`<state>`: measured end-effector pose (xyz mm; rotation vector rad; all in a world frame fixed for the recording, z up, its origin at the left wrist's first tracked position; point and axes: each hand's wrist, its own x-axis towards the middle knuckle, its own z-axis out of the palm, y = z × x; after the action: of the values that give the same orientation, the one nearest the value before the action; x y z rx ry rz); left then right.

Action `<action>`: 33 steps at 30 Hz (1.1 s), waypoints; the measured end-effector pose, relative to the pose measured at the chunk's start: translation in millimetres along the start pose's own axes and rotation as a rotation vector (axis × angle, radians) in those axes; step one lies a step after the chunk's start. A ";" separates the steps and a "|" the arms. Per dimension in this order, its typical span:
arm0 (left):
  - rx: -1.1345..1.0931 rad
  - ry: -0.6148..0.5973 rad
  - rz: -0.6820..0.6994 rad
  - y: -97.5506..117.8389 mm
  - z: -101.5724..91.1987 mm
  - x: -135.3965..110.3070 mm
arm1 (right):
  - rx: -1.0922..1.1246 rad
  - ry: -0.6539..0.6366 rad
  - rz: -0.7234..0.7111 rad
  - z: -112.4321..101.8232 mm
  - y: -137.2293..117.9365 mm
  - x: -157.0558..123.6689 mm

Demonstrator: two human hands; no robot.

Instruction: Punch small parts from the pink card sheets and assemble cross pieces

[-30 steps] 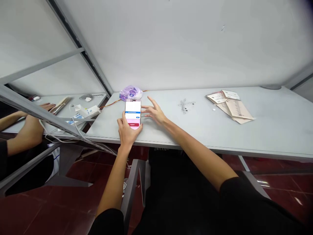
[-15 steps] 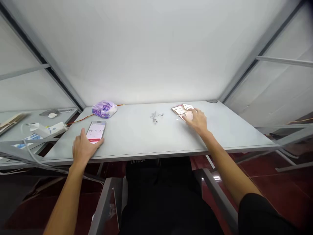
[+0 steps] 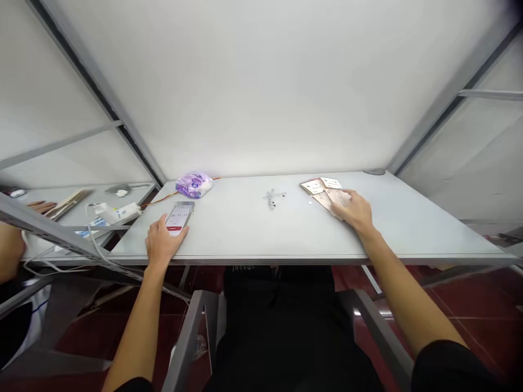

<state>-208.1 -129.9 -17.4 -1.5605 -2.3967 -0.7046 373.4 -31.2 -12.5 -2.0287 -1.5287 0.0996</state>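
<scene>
– So, left hand (image 3: pixel 160 242)?
– Wrapped round the near end of the phone (image 3: pixel 178 218), toward the surface's (image 3: pixel 245 234) left edge. Can't tell if the phone's flat or lifted.
– Right hand (image 3: pixel 355 211)?
– On the paper bundle (image 3: pixel 327 197), at its right end. Can't tell if it's pinching or just resting. Bundle's nearer the rear edge than the front.
– Around them?
– Purple pack (image 3: pixel 194 185) near the rear left corner, clear cross-shaped piece (image 3: pixel 271 197) between the hands, dark flat item (image 3: pixel 373 171) at the rear right corner.
</scene>
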 end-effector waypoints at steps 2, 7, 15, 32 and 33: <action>0.006 0.006 -0.016 2.4 -2.5 -1.5 | -0.020 -0.009 -0.022 0.9 1.0 0.0; 0.029 0.015 -0.075 7.4 -7.8 -10.8 | -0.158 0.005 0.048 1.6 -1.5 -0.4; -0.040 0.031 0.063 -11.3 -3.4 -14.5 | -0.145 -0.030 0.108 -0.7 5.0 4.5; -0.153 -0.039 0.017 -22.1 -2.1 -4.2 | -0.265 -0.210 0.039 -18.4 6.8 30.3; -0.167 -0.019 0.024 -21.0 -2.8 -5.7 | -0.289 -0.228 0.019 -19.8 6.6 32.3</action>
<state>-224.9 -142.8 -23.2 -1.6621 -2.3825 -0.9102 397.8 -11.3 9.6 -2.3242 -1.7479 0.1265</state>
